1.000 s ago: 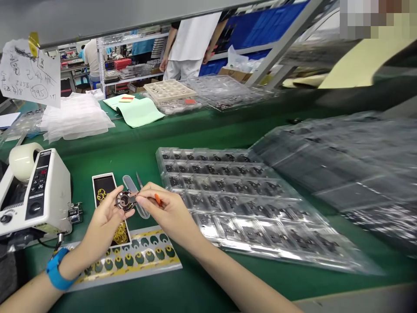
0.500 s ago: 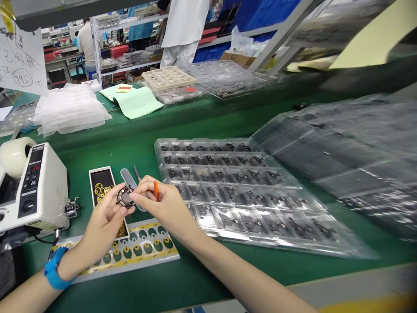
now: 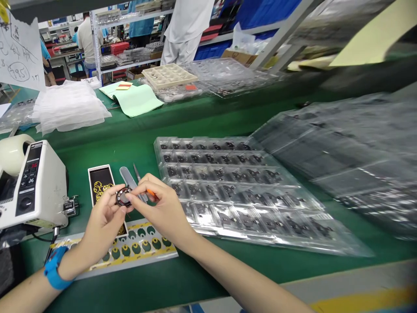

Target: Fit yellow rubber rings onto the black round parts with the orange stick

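Note:
My left hand (image 3: 106, 215) holds a small round part (image 3: 123, 197) by its edge, with a dark rim and a grey centre. Closed in a pinch, my right hand (image 3: 163, 208) brings its thumb and index finger to the right side of that part. An orange tool (image 3: 150, 192) pokes out between the right fingers; the rest of it is hidden. Behind the hands lie a grey flat strip (image 3: 127, 176) and a pointed metal tool (image 3: 136, 171). A white box (image 3: 91, 184) of yellow rings (image 3: 99, 188) stands partly behind my left hand. Beneath lies a sticker sheet (image 3: 146, 247).
A clear compartment tray (image 3: 228, 182) of black parts spreads to the right, with more plastic trays (image 3: 352, 152) beyond. On the left stands a tape dispenser (image 3: 39, 182). White sheets (image 3: 70, 104) and a green paper (image 3: 138, 101) lie at the back. A person (image 3: 187, 26) stands behind.
The orange tool has tipped from upright to a slant between my right fingers. Both hands remain at the round part. The view has shifted slightly.

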Demonstrator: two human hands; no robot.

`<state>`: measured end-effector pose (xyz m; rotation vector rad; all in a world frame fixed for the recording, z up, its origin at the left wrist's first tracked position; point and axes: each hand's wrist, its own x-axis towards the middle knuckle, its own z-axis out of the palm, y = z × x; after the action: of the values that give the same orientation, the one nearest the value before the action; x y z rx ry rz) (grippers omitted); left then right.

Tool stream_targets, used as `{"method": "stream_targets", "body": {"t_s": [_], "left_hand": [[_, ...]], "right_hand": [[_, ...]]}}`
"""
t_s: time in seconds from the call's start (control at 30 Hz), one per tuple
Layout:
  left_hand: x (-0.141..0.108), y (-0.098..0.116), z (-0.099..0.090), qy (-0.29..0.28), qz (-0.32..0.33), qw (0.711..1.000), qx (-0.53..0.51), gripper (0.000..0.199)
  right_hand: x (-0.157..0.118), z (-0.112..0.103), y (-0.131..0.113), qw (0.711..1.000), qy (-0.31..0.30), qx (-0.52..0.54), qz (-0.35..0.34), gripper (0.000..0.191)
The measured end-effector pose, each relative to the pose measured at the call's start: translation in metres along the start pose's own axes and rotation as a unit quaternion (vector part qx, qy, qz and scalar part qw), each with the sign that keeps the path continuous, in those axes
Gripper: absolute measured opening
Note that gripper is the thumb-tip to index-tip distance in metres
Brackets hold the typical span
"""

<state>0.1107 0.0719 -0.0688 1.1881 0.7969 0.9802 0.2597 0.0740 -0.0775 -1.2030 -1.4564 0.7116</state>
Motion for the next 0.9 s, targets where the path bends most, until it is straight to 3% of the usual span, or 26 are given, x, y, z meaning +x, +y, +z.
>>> {"method": "stream_targets", "body": {"t_s": [0.3,0.43,0.57,0.67,0.73,0.8,0.9], "left_hand": [[-0.001,0.003,0.004,0.093,-0.012,0.995,0.037,0.037],[-0.002,0.004,0.004,0.090,-0.016,0.995,0.027,0.036],[-0.002,0.001,0.003,0.075,-0.020,0.996,0.048,0.031],[0.000,0.000,-0.003,0.047,-0.022,0.992,0.118,0.022],[0.004,0.003,-0.007,0.034,0.000,0.979,0.202,0.015],[0.009,0.007,-0.012,0.060,0.027,0.969,0.240,0.009],[0.014,0.013,-0.014,0.119,0.021,0.975,0.188,0.006]], "right_hand": [[-0.011,0.011,0.002,0.996,0.046,-0.061,-0.047,0.011],[-0.006,0.007,0.000,0.999,-0.014,-0.031,-0.020,0.005],[0.002,0.001,-0.002,0.997,-0.076,0.010,0.019,0.017],[0.005,-0.001,-0.001,0.996,-0.089,-0.010,0.013,0.020],[0.003,-0.001,0.000,0.996,-0.072,-0.042,-0.036,0.018],[-0.002,0.001,0.001,0.988,-0.028,-0.078,-0.128,0.009],[-0.011,0.003,0.002,0.933,0.063,-0.152,-0.321,0.008]]}}
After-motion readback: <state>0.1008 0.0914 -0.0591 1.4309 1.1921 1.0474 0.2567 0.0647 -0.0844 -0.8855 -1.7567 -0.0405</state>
